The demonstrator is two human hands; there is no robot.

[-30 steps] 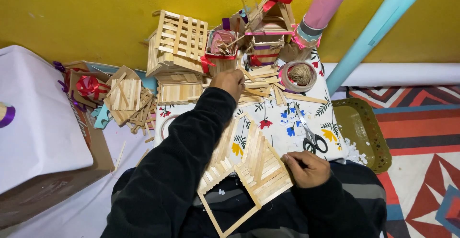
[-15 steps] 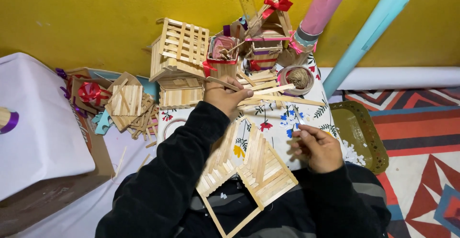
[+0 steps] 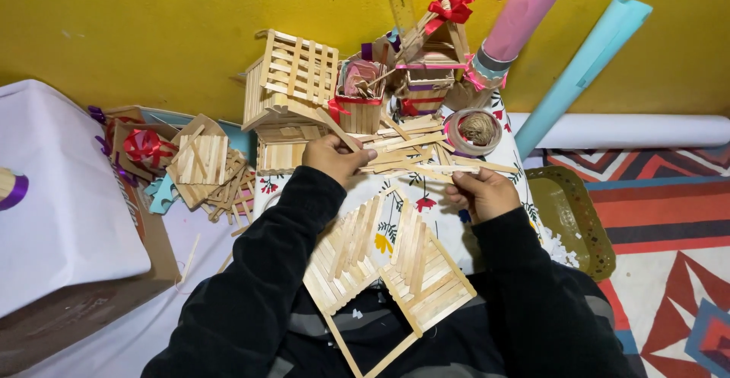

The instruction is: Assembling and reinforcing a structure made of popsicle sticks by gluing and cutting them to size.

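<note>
My left hand [image 3: 336, 157] and my right hand [image 3: 479, 192] hold a bundle of loose wooden craft sticks [image 3: 414, 156] between them, the left at its left end, the right at its right end. The bundle hangs just above a floral cloth [image 3: 441, 218]. Below my hands, on my lap, rests a half-built stick structure [image 3: 384, 268] with two slanted panels on a thin frame. Both sleeves are black.
Against the yellow wall stand a slatted stick crate [image 3: 289, 77], a small stick basket [image 3: 359, 100], a stick house with a red bow [image 3: 437, 43], a twine spool [image 3: 475, 128] and pink and blue paper rolls. Stick pieces [image 3: 201, 165] and a white box [image 3: 61, 195] lie left; a green tray [image 3: 570, 218] lies right.
My left hand drew back from the stick pile with a bundle of sticks. My right hand rose from the lap structure and took the bundle's other end.
</note>
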